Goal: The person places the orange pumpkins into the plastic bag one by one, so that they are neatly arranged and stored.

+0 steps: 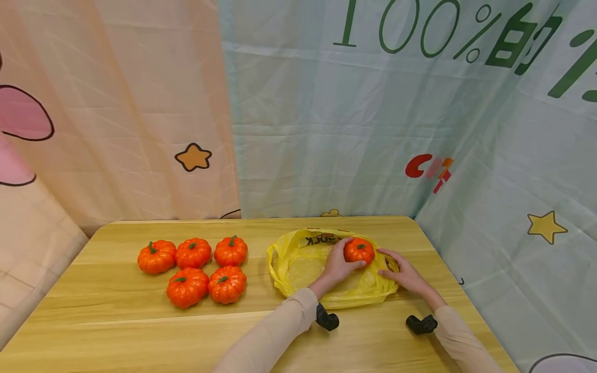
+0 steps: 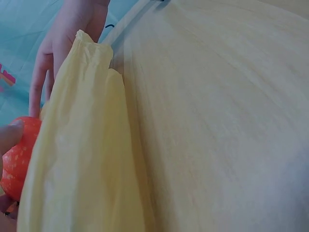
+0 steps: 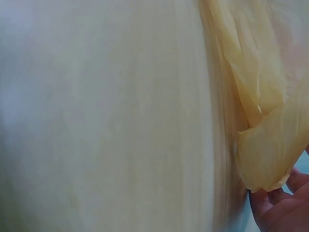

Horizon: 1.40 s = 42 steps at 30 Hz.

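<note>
My left hand (image 1: 339, 263) grips a small orange pumpkin (image 1: 359, 251) with a green stem, thumb on the near side and fingers on the far side. The pumpkin is in the right part of a spread yellow plastic bag (image 1: 303, 267) with its mouth open. In the left wrist view, part of the pumpkin (image 2: 19, 159) shows beside the bag's raised edge (image 2: 87, 140). At the bag's right rim, my right hand (image 1: 404, 272) touches the plastic with fairly straight, spread fingers. The right wrist view shows its fingers (image 3: 270, 200) against the bag's edge (image 3: 265, 154), partly hidden by it.
Several similar pumpkins (image 1: 193, 253) stand in two rows on the left of the wooden table (image 1: 116, 321). Printed curtains (image 1: 326, 129) hang behind the table and along its right side. A black wrist device (image 1: 327, 318) sits at each cuff.
</note>
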Each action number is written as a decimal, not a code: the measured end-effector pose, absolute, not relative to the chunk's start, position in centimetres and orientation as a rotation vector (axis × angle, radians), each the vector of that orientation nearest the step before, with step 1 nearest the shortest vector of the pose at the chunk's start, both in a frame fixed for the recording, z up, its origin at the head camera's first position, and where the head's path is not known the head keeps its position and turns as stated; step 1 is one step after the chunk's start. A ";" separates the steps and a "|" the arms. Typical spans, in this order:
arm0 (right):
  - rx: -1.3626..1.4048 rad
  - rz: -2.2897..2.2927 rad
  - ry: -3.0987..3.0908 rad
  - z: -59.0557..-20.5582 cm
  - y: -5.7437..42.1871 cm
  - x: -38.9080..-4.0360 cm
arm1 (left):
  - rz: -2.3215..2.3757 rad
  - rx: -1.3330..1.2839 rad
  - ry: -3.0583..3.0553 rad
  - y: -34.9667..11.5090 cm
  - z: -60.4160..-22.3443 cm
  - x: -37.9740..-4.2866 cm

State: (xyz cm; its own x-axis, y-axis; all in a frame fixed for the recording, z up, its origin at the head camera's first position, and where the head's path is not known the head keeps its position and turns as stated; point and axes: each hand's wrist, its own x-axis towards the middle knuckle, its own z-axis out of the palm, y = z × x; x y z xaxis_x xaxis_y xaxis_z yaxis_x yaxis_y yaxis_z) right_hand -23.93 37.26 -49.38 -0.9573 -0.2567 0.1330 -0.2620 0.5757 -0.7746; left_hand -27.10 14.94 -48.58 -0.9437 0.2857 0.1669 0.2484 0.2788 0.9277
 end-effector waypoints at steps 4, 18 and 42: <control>0.461 1.365 -2.787 -49.3 37.1 -23.9 | 1.761 0.509 2.516 14.6 -48.3 -27.0; 0.454 1.393 -2.786 -49.6 37.1 -23.9 | 1.821 0.515 2.473 12.9 -47.3 -26.6; 0.419 1.313 -2.800 -48.8 36.8 -23.5 | 1.900 0.514 2.517 5.1 -44.6 -26.3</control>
